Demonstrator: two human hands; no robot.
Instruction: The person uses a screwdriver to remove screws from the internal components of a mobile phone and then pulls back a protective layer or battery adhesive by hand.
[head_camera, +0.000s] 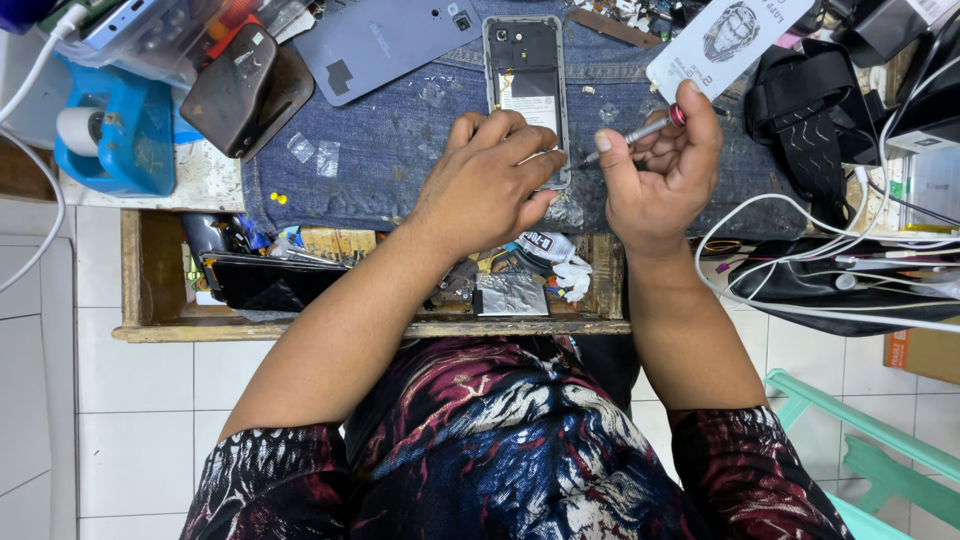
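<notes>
A denim cloth (400, 150) covers my bench top, and nearly everything I work on lies on it. Below its near edge an open wooden drawer (160, 325) holds loose parts, foil scraps and a dark flat case. At far left stands a blue tape dispenser (130, 140), with a dark worn pad (245, 90) leaning beside it. To the right, a tangle of white cables (800, 260) runs over a black bag (810, 110) and more black gear.

On the cloth, far from me and left of centre, lies a grey phone back cover (390, 45), face down and apart from the phone. A white printed card (730, 40) sits at the far right of the cloth.

The opened phone (525, 70) lies upright in the middle of the cloth, its insides showing, its near end hidden under my fingers. My left hand (490, 180) presses down on that near end, fingers curled over the frame's lower edge and pinning it flat. My right hand (655, 170) is closed around a slim screwdriver (635, 135) with a red cap, thumb and forefinger pinching the shaft. The tip points left and touches the phone's lower right edge, just beside my left fingertips. My own left knuckles block my view of the exact spot where it lands.
</notes>
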